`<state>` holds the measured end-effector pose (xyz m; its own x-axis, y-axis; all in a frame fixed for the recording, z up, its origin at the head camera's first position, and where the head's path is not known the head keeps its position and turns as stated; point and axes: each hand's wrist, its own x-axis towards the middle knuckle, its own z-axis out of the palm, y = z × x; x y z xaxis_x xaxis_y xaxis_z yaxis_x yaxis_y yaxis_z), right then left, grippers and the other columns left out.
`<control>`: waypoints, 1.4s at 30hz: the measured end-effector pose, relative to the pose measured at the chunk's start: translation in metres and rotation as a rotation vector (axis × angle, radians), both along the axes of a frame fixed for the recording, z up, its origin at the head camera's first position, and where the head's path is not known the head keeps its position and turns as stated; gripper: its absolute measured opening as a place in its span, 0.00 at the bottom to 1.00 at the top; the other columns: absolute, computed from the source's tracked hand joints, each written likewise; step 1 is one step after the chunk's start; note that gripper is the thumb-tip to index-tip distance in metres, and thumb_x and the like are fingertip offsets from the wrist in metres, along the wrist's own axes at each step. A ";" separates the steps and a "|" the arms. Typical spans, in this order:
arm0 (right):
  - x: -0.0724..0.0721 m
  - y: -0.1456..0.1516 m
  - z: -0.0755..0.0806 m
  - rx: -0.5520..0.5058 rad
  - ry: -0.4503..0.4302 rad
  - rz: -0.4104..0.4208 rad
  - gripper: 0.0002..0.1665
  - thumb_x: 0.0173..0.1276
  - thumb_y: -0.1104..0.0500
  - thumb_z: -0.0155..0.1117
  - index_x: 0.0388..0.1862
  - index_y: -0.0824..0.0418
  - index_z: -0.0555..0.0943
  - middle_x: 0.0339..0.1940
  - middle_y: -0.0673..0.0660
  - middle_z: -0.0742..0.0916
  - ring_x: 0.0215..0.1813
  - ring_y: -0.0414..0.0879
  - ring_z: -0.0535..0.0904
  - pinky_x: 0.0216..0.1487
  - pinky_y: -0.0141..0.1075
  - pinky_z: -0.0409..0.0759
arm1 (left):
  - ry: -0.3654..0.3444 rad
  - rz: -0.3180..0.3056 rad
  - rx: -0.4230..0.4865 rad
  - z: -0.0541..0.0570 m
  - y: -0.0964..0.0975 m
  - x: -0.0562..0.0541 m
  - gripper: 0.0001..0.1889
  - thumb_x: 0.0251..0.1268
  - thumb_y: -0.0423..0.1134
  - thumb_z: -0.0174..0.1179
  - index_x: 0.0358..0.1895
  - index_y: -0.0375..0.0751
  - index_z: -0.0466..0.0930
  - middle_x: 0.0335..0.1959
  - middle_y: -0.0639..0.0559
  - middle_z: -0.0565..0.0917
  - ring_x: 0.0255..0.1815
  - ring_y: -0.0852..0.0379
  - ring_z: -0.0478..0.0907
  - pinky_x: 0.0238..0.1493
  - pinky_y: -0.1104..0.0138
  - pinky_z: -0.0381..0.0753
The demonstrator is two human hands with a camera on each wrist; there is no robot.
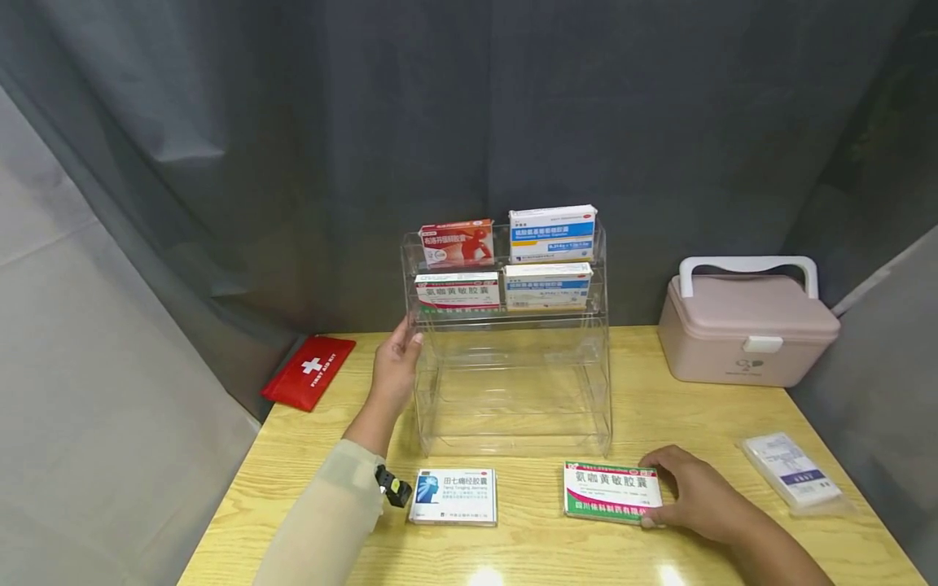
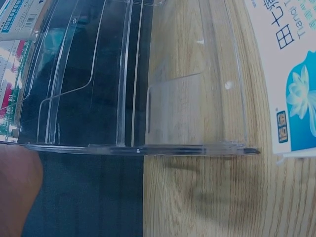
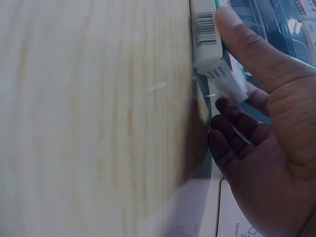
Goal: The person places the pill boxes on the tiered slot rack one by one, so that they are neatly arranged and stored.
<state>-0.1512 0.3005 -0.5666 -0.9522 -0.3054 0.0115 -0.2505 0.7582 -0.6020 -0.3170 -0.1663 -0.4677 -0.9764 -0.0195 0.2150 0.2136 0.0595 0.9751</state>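
Note:
My left hand (image 1: 394, 366) grips the left side of a clear tiered display rack (image 1: 513, 391); in the left wrist view only part of that hand (image 2: 17, 190) shows against the rack's side edge. My right hand (image 1: 696, 492) pinches the right end of a green-and-white medicine box (image 1: 611, 491), thumb at the front edge and fingers at the back. The right wrist view shows the barcoded side of this box (image 3: 205, 32) beside the thumb. A white-and-blue medicine box (image 1: 454, 498) lies on the table left of it, in front of the rack.
The rack's two upper tiers hold a red box (image 1: 458, 244), a blue-and-white box (image 1: 553, 236), a green-and-white box (image 1: 458, 293) and another blue-and-white box (image 1: 547, 289). A red first aid pouch (image 1: 310, 372) lies left, a pink case (image 1: 747, 334) and a white packet (image 1: 791, 470) right.

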 end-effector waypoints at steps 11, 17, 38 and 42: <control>0.014 -0.008 0.007 -0.070 0.070 -0.080 0.28 0.62 0.59 0.86 0.56 0.53 0.79 0.32 0.44 0.80 0.34 0.32 0.74 0.32 0.29 0.78 | 0.005 0.018 -0.014 -0.001 0.001 -0.001 0.30 0.87 0.37 0.56 0.86 0.51 0.64 0.85 0.49 0.69 0.87 0.49 0.64 0.89 0.55 0.62; 0.014 -0.013 0.017 -0.121 0.113 -0.117 0.17 0.69 0.63 0.80 0.52 0.50 0.84 0.38 0.42 0.87 0.40 0.29 0.80 0.39 0.29 0.87 | 0.001 0.020 -0.009 -0.001 -0.001 -0.001 0.30 0.87 0.37 0.56 0.86 0.50 0.64 0.85 0.49 0.68 0.87 0.49 0.64 0.89 0.56 0.61; -0.034 -0.068 0.109 -0.425 0.383 -0.323 0.14 0.79 0.58 0.72 0.60 0.59 0.91 0.60 0.60 0.91 0.51 0.18 0.80 0.47 0.15 0.83 | 0.008 0.018 -0.003 -0.001 0.000 -0.002 0.29 0.88 0.36 0.55 0.86 0.50 0.65 0.85 0.49 0.69 0.87 0.49 0.64 0.89 0.55 0.62; -0.054 -0.093 0.135 -0.540 0.478 -0.302 0.14 0.77 0.65 0.72 0.59 0.64 0.91 0.58 0.63 0.91 0.53 0.18 0.80 0.53 0.13 0.82 | 0.005 0.011 0.005 -0.001 0.000 -0.002 0.30 0.88 0.36 0.55 0.86 0.48 0.64 0.85 0.48 0.68 0.87 0.50 0.63 0.89 0.57 0.62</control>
<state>-0.2048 0.2071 -0.4319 -0.8471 0.1313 0.5149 -0.4050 0.4678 -0.7856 -0.3188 -0.1665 -0.4691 -0.9750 -0.0315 0.2201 0.2181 0.0567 0.9743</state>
